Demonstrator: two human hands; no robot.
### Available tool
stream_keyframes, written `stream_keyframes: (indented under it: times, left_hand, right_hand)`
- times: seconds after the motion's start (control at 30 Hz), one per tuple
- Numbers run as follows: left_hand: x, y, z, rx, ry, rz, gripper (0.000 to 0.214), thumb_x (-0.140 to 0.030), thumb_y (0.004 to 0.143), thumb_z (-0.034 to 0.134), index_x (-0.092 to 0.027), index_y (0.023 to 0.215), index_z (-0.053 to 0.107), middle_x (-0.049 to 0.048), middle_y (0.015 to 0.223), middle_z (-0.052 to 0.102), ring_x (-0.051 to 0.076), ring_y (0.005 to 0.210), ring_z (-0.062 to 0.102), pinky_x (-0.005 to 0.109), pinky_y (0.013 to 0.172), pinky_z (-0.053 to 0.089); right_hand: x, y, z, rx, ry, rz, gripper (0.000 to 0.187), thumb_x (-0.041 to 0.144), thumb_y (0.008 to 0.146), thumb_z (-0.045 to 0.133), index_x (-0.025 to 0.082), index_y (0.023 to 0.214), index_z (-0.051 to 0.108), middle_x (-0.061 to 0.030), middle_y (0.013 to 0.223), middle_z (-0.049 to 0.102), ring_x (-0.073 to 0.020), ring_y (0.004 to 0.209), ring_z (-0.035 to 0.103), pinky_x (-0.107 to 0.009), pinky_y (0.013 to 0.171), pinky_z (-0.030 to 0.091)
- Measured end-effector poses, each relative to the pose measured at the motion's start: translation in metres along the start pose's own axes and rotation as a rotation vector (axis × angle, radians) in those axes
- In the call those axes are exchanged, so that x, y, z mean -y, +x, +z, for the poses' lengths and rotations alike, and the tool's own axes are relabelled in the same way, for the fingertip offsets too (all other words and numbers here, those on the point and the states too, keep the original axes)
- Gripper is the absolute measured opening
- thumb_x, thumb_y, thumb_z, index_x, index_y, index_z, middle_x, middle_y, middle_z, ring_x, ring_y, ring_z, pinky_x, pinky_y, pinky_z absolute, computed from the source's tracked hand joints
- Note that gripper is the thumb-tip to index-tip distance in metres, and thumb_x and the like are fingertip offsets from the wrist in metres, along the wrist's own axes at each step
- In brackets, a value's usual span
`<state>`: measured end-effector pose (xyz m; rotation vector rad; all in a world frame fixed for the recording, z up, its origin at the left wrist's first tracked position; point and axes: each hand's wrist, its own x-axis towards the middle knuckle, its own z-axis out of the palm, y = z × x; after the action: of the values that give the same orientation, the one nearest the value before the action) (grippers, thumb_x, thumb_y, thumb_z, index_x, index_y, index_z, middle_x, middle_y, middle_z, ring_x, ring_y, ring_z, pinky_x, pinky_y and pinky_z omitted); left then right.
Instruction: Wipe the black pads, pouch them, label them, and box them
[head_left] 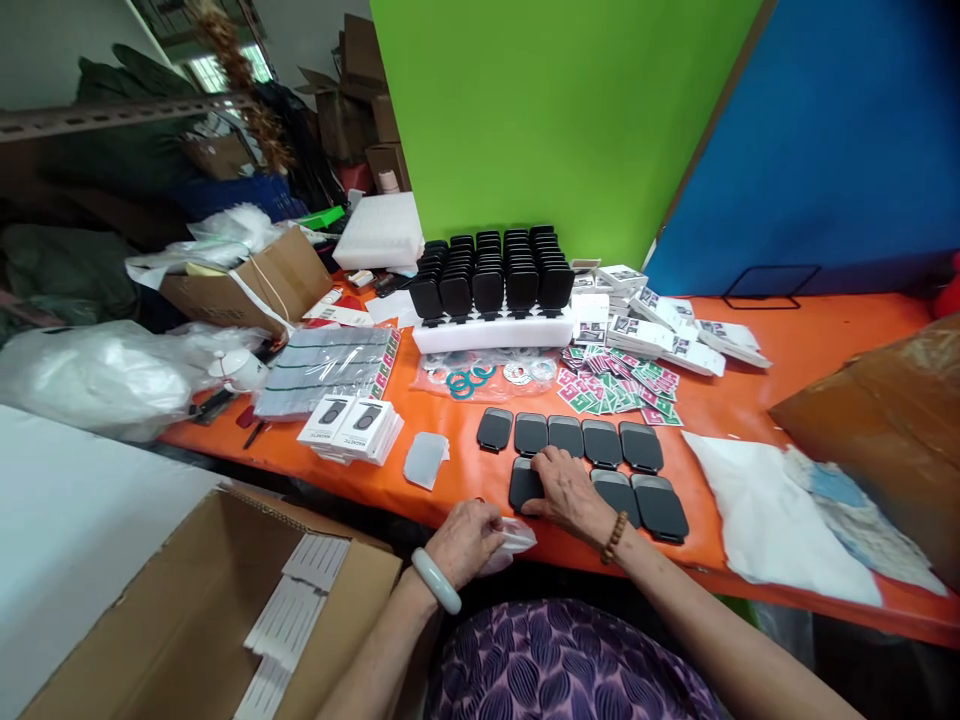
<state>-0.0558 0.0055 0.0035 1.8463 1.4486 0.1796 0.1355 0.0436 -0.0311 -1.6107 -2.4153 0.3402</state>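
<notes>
Two rows of flat black holders (pixel 585 440) lie on the orange table (pixel 810 350) in front of me. My right hand (pixel 566 490) rests palm down on one of the near row, fingers spread over it, beside another black holder (pixel 524 484). My left hand (pixel 466 540), at the table's near edge, is closed around a small clear plastic bag (pixel 516 540). A pale bangle is on my left wrist and a bead bracelet on my right.
A white tray (pixel 491 333) of upright black holders stands at the back. Coloured cards (pixel 619 385), white boxes (pixel 667 320), rings in bags (pixel 480 378) and packaged stacks (pixel 352 428) surround it. An open cardboard box (pixel 210 610) sits at lower left; white cloth (pixel 772 520) lies right.
</notes>
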Motion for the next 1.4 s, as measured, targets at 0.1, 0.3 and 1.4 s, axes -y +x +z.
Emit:
stream_keyframes:
  times: [0.1, 0.3, 1.4]
  left_hand:
    - [0.003, 0.003, 0.004, 0.033, 0.016, -0.01, 0.013, -0.015, 0.073, 0.055, -0.016, 0.076, 0.068, 0.0069, 0.083, 0.069, 0.021, 0.082, 0.06, 0.031, 0.079, 0.043]
    - [0.005, 0.003, 0.001, 0.036, 0.019, 0.011, 0.016, -0.019, 0.077, 0.054, -0.014, 0.08, 0.07, 0.0087, 0.083, 0.069, 0.022, 0.08, 0.061, 0.03, 0.075, 0.042]
    - [-0.091, -0.015, -0.038, -0.13, -0.673, 0.31, 0.011, -0.02, 0.08, 0.066, -0.017, 0.069, 0.064, 0.0067, 0.097, 0.069, 0.018, 0.093, 0.064, 0.03, 0.086, 0.049]
  right_hand:
    - [-0.001, 0.006, 0.004, 0.035, 0.005, 0.062, 0.036, 0.032, 0.066, 0.078, 0.019, 0.082, 0.049, -0.0068, 0.088, 0.055, -0.023, 0.08, 0.05, -0.031, 0.069, 0.035]
    - [-0.011, 0.012, -0.003, 0.111, 0.493, 0.113, 0.022, 0.014, 0.071, 0.062, 0.021, 0.079, 0.043, 0.0031, 0.075, 0.05, -0.0147, 0.067, 0.046, -0.026, 0.062, 0.032]
    - [0.013, -0.062, -0.082, -0.191, 1.153, -0.038, 0.044, 0.038, 0.079, 0.07, 0.027, 0.117, 0.049, -0.0039, 0.111, 0.053, -0.019, 0.096, 0.053, -0.03, 0.083, 0.045]
